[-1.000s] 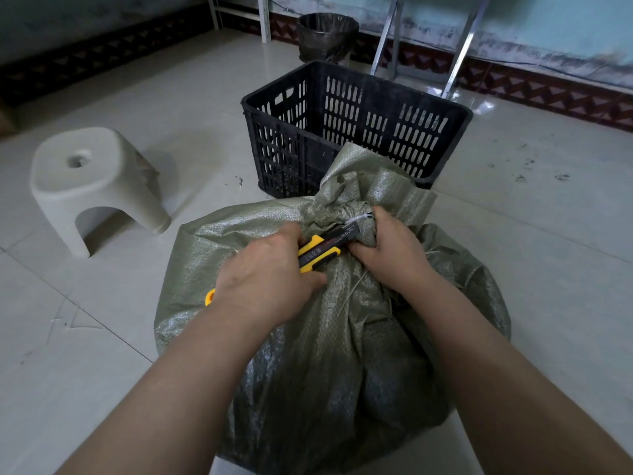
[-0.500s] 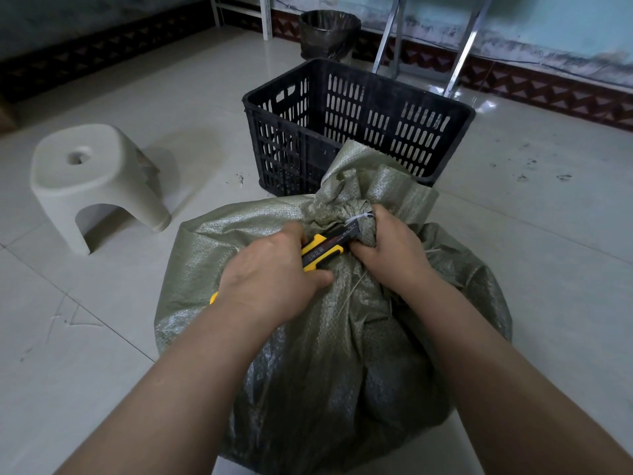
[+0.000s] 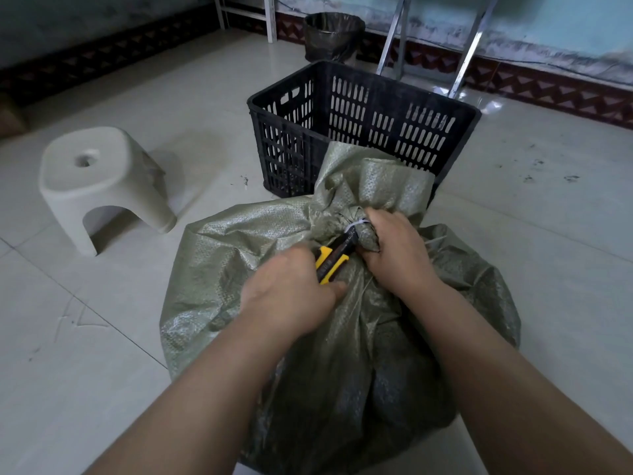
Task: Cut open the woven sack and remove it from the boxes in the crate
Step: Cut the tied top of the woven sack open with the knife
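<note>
The green woven sack (image 3: 342, 354) sits bulging on the tiled floor, just in front of the black crate's (image 3: 284, 145) near corner and still tied, so the cutting-open step looks barely begun. The right hand (image 3: 397, 255) is clamped round its neck by the white tie (image 3: 356, 223), and the left hand (image 3: 291, 296) is wrapped round a yellow utility knife (image 3: 330, 260) pointing at that tie. Next, I'd say, the blade must sever the tie without nicking the 2 hands.

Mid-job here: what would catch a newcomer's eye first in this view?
The bulging green woven sack fills the centre foreground. At its tied neck, the left hand grips a yellow-and-black utility knife while the right hand clutches the bunched fabric. Behind stands a black crate, with a pale stool to its left.
</note>
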